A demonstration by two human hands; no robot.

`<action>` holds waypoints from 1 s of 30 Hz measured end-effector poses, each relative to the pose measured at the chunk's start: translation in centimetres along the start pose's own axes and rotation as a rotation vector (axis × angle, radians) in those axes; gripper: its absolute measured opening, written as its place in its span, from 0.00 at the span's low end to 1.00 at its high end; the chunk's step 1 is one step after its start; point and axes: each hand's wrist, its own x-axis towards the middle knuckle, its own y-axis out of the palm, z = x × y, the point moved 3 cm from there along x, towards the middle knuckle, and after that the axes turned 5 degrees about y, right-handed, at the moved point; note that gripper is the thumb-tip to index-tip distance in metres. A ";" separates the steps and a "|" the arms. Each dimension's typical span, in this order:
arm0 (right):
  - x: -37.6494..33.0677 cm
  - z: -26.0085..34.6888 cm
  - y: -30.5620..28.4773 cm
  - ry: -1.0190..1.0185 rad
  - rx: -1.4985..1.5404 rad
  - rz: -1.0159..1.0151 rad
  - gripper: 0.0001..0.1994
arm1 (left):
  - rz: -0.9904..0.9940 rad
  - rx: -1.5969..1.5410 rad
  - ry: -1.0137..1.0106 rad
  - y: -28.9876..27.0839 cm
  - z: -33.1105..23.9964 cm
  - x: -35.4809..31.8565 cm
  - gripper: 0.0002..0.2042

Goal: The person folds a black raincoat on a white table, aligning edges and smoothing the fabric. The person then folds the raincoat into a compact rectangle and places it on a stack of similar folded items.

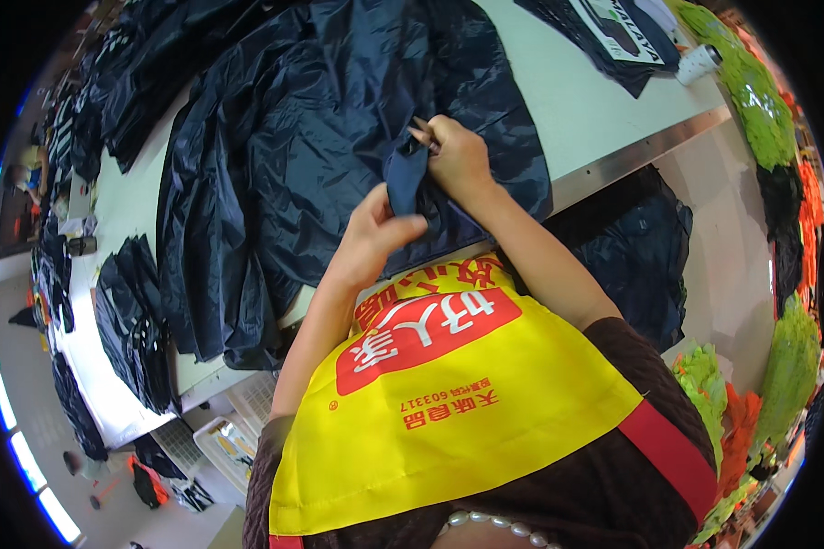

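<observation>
A dark navy garment [311,156] of shiny, crinkled cloth is spread over the table in front of me and hangs over its near edge. My left hand [380,233] grips a folded, duller strip of this garment, thumb on the near side. Just above and to the right, my right hand [458,160] is closed around small thread snips [421,131]. Their pointed tips stick out to the left, by the upper end of the raised fold. The palm hides most of the tool.
The pale table [595,101] has a metal edge strip [645,156]. A thread cone [699,64] stands near flat dark pieces [604,41] at the far right. Dark cloth [627,261] lies below the table's right side. Bright green bundles [751,101] line the right; dark garments [137,320] hang at left.
</observation>
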 end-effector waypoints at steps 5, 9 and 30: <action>-5.0 5.1 -0.1 0.184 0.643 0.336 0.06 | -0.326 0.364 0.321 -6.4 0.0 -0.3 0.09; -7.8 7.2 0.8 -0.200 0.447 0.378 0.09 | -0.796 0.916 0.767 -11.8 -1.0 -0.5 0.09; -1.3 -18.1 -11.5 0.542 -0.312 0.061 0.16 | -1.663 -0.710 0.998 -36.1 -5.1 -17.5 0.13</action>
